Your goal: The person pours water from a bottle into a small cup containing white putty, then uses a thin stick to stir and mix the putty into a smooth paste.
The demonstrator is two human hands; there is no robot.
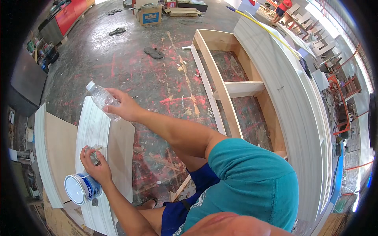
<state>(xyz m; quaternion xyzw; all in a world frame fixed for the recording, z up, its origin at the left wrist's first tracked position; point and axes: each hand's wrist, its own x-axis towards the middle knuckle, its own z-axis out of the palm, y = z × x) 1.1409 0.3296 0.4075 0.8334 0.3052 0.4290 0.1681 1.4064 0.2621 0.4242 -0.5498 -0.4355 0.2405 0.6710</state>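
Observation:
My right hand [124,104] grips a clear plastic bottle [102,97] with a white cap, tilted above the floor and the end of a panel. Lower down, my left hand [96,168] holds a small clear glass jar [93,155]; a short pale stick shows at its rim. The fingers partly hide the jar, and its contents are unclear. Just below that hand, a blue-and-white paint can [81,188] with its lid on stands on a white wood-grain laminated panel [91,124]. Bare plywood [122,147] forms the panel's adjoining face.
A long plywood frame [218,70] with a laminated side [271,88] lies at the right. Another laminated panel [44,147] stands at the left. Sandals [153,53] and a cardboard box [150,14] are on the stained concrete floor. A person [284,8] stands far off.

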